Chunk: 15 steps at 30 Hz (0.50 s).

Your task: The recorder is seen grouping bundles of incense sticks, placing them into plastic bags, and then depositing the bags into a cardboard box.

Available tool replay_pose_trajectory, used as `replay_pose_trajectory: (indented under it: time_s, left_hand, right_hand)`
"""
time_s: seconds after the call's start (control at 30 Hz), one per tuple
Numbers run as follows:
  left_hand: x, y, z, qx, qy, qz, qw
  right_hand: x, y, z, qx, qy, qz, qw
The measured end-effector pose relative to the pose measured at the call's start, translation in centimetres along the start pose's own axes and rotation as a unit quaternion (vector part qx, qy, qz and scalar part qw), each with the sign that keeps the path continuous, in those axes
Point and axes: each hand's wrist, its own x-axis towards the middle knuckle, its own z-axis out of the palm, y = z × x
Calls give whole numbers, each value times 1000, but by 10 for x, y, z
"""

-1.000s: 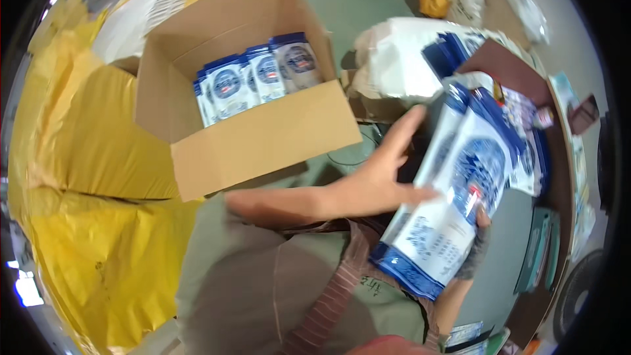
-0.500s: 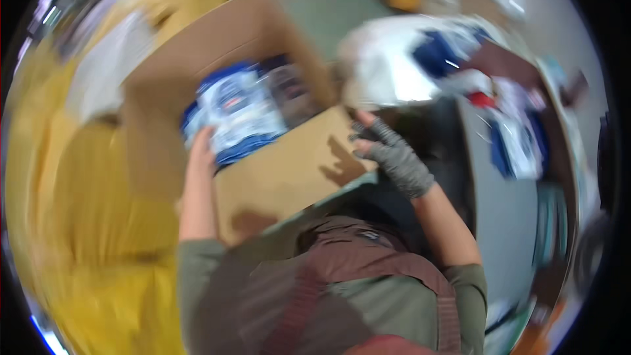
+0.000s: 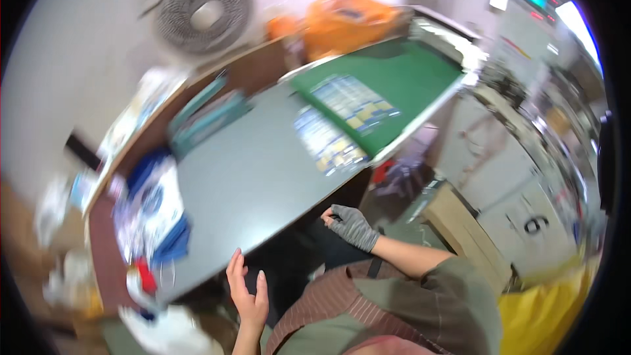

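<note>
My left hand [image 3: 247, 292] is bare, with its fingers spread and nothing in it, just below the near edge of a grey table top [image 3: 263, 177]. My right hand [image 3: 349, 225] wears a grey glove. Its fingers are curled with nothing seen in them, close to the same table edge further right. A heap of blue-and-white packs [image 3: 154, 213] lies at the left end of the table, away from both hands. The picture is blurred.
A green mat [image 3: 394, 79] with printed sheets [image 3: 328, 139] covers the far end of the table. Behind it are an orange bag [image 3: 348, 20] and a round fan [image 3: 205, 10]. A cardboard box [image 3: 460, 227] and a yellow sack [image 3: 545, 309] stand at the right.
The view has swung from the open cardboard box of packs to the grey table. The packs I held a second ago are out of my hands. Both hands now hang near the table edge.
</note>
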Motion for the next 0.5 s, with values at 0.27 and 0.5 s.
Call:
replay_pose_trajectory:
  time_s: [0.27,0.5]
  left_hand:
    - [172,-40,186,-74,-77,-1,994]
    - [286,-60,292,-46,14,10,999]
  right_hand:
    - [36,64,-92,-411,229,-80,879]
    - [115,33,-77,-176,68,-93,978]
